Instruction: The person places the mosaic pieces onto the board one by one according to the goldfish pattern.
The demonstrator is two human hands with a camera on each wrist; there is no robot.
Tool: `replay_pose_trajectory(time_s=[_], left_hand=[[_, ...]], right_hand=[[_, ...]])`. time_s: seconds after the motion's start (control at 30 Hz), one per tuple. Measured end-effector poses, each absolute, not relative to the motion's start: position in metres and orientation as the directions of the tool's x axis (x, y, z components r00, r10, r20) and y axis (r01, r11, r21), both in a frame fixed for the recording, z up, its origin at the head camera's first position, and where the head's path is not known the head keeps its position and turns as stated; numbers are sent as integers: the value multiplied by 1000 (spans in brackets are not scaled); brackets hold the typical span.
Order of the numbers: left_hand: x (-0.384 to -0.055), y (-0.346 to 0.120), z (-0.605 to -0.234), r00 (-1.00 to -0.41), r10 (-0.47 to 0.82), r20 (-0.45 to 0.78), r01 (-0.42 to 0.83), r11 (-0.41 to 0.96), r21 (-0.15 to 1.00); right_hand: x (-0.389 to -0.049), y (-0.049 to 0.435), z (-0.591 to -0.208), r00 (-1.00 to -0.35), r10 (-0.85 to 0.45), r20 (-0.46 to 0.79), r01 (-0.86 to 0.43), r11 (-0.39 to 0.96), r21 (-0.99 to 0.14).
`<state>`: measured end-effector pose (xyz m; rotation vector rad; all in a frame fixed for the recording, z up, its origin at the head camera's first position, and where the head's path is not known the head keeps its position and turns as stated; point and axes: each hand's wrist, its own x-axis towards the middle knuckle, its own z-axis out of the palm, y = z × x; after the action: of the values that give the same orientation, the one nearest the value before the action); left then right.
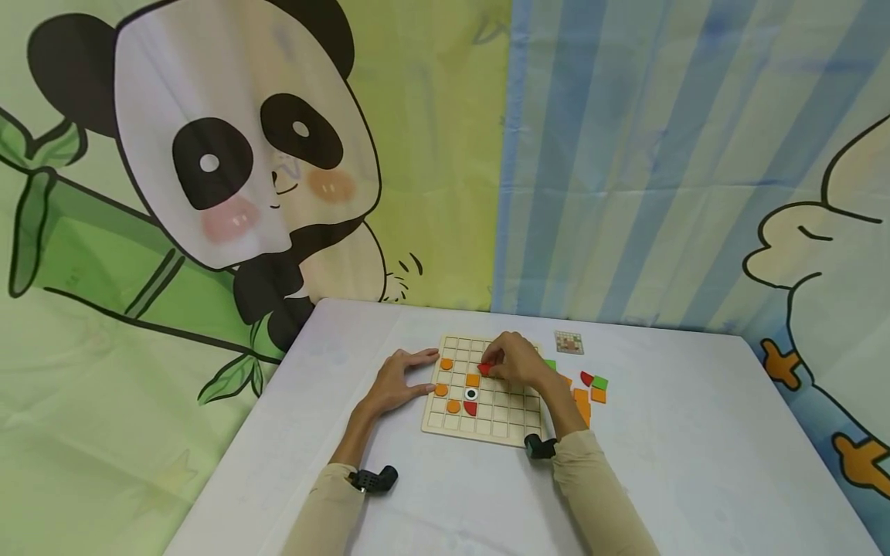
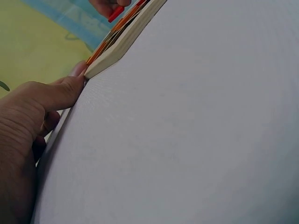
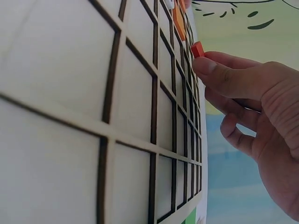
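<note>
- Touching the left edge of the grid board [image 1: 499, 428] with the left hand [image 1: 398, 382], fingers spread, gripping nothing.
- Already down, seemingly: three orange discs [image 1: 446, 364], an orange square [image 1: 473, 381], an eye-like disc [image 1: 471, 394], a red quarter-circle [image 1: 470, 409]; many cells bare.
- Pinched by the right hand [image 1: 518, 360] above the board's far half: a red tile [image 1: 484, 370], pointing left, long axis untellable behind fingers.
- Not yet placed, near a pattern card [image 1: 569, 342]: loose tiles [image 1: 599, 383].

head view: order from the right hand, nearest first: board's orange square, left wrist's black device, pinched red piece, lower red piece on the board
1. Pinched red piece: in the right hand.
2. Orange square: on the board, just lower left.
3. Lower red piece: on the board, below the square.
4. Left wrist's black device: off the board, lower left.
</note>
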<state>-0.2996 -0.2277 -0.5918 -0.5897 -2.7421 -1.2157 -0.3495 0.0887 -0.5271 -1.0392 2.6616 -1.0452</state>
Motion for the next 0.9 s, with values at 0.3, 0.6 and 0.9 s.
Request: replay_pose_trajectory(time_s=[0.3, 0.6, 0.9], left_hand=[[-299, -227, -591, -931, 299, 210, 356, 613, 705], [-297, -228, -590, -930, 297, 214, 358, 614, 703], [-298, -226, -590, -931, 299, 212, 358, 616, 702]], right_hand=[[-354, 84, -528, -744, -654, 135, -564, 506, -652], [-359, 79, -530, -747, -654, 123, -550, 503, -666], [-359, 73, -530, -746, -658, 105, -553, 523, -649]])
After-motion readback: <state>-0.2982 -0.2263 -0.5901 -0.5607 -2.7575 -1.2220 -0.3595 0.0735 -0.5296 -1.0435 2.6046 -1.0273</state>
